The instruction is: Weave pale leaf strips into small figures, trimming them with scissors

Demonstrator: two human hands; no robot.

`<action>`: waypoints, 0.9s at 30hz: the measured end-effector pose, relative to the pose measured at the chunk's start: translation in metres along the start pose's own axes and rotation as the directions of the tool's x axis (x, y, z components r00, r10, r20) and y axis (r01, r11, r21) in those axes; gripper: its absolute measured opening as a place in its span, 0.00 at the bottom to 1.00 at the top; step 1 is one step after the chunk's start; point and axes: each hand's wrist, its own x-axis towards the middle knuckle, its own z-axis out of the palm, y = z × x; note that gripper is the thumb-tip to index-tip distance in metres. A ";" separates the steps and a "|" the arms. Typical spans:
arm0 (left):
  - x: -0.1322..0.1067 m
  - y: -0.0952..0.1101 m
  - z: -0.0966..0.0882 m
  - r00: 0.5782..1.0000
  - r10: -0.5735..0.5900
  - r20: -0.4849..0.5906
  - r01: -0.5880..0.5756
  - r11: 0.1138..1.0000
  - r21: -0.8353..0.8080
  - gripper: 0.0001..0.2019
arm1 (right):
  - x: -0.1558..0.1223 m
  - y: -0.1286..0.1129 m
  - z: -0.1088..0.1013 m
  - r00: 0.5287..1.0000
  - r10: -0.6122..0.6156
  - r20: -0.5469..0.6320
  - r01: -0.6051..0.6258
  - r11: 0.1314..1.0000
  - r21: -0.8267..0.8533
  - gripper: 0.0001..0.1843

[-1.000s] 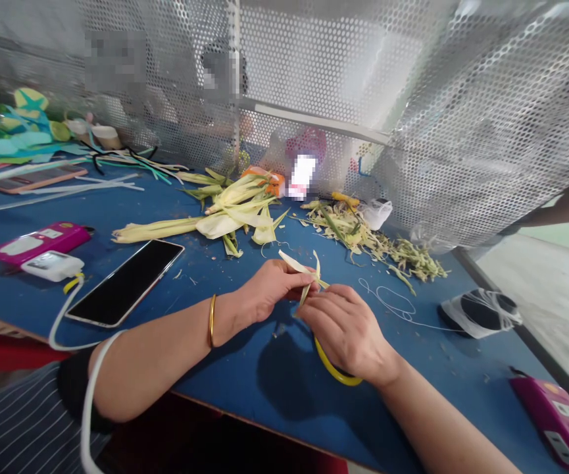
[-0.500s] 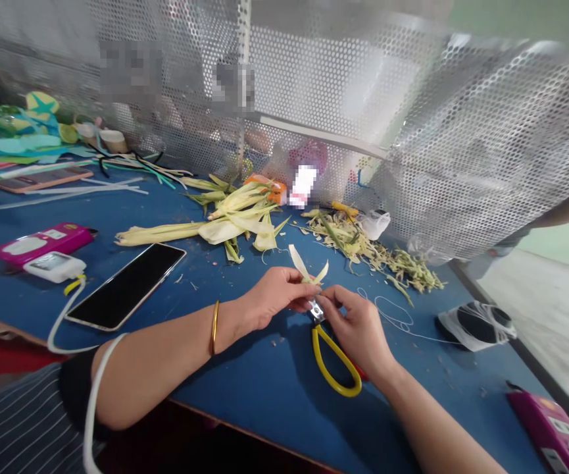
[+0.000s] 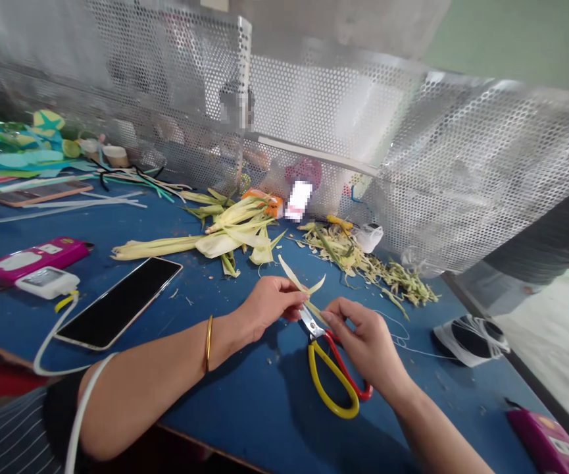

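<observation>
Left hand (image 3: 272, 301): thumb and fingers pinched on the crossing of pale corn-husk strips (image 3: 291, 272), two free ends fanned upward. Right hand (image 3: 363, 329): narrow pinch, apparently on the strips' lower tail. The strips sit above the counter (image 3: 245, 408), between the hands, inward of its near edge. Scissors (image 3: 315, 330) beneath, handles toward that edge; blade tips hidden. Thread spool (image 3: 471, 339) near the right edge.

Step in hand, judged: shaping the crossed strips. Next move probably calls for a firm left pinch while the right draws the tail taut.
</observation>
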 end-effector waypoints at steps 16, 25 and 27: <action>-0.015 -0.009 0.007 0.861 -0.210 0.462 0.096 0.961 0.258 0.14 | 0.006 0.001 0.012 0.911 0.318 0.264 -0.413 0.687 0.598 0.17; -0.016 -0.005 0.008 0.895 -0.206 0.396 0.117 0.964 0.239 0.16 | 0.006 0.006 0.018 0.940 0.339 0.036 -0.304 0.784 0.541 0.16; -0.015 -0.004 0.007 0.927 -0.182 0.329 0.133 0.977 0.167 0.16 | 0.010 0.009 0.011 0.948 0.309 0.081 -0.308 0.819 0.485 0.18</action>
